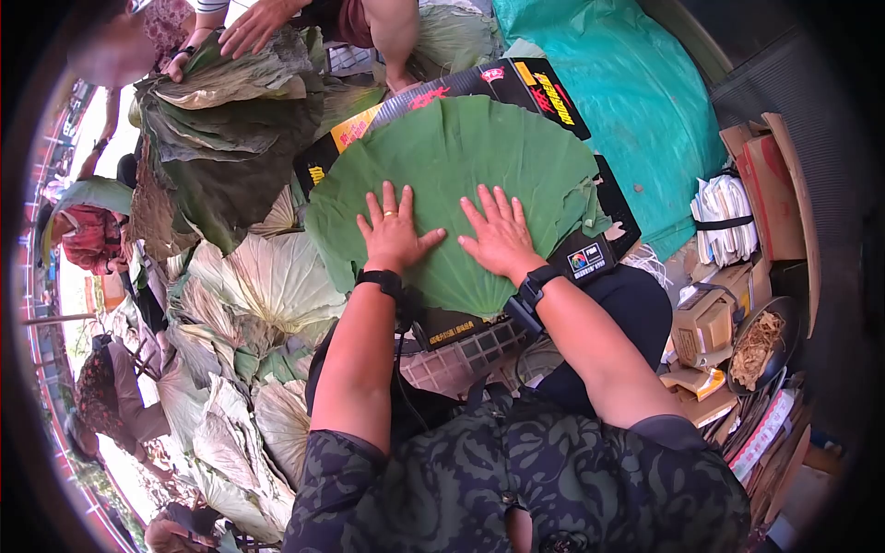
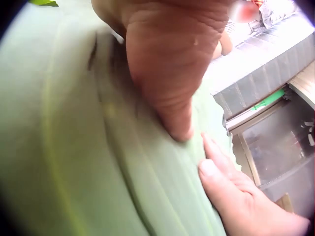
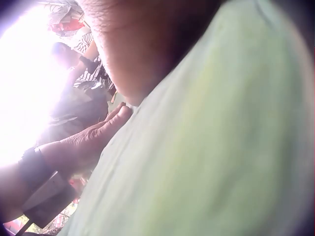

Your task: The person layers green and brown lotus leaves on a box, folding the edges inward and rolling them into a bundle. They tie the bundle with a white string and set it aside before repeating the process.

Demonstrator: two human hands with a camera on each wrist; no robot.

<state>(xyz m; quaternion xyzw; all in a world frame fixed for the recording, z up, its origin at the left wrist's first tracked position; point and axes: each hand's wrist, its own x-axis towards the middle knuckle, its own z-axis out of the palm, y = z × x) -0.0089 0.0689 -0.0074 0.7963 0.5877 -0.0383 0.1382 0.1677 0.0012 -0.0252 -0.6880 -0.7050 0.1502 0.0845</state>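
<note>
A broad green lotus leaf [image 1: 452, 147] lies spread over a black printed cardboard box [image 1: 560, 100] in front of the person, and its right edge is torn. My left hand [image 1: 395, 235] rests on the leaf's left half with the fingers spread, a ring on one of them. Beside it on the right half, my right hand [image 1: 501, 235] presses down palm first, its fingers straight too. In the left wrist view the leaf's ribs [image 2: 123, 172] run under the left thumb. The right wrist view shows the leaf surface [image 3: 197, 147] close up.
Dried lotus leaves [image 1: 263, 276] are heaped at the left. Across from me another person's hand [image 1: 260, 26] is over a stack of darker leaves [image 1: 221, 138]. A teal tarp [image 1: 618, 83] lies at the back right, near bundled paper [image 1: 724, 217] and cardboard boxes [image 1: 705, 323].
</note>
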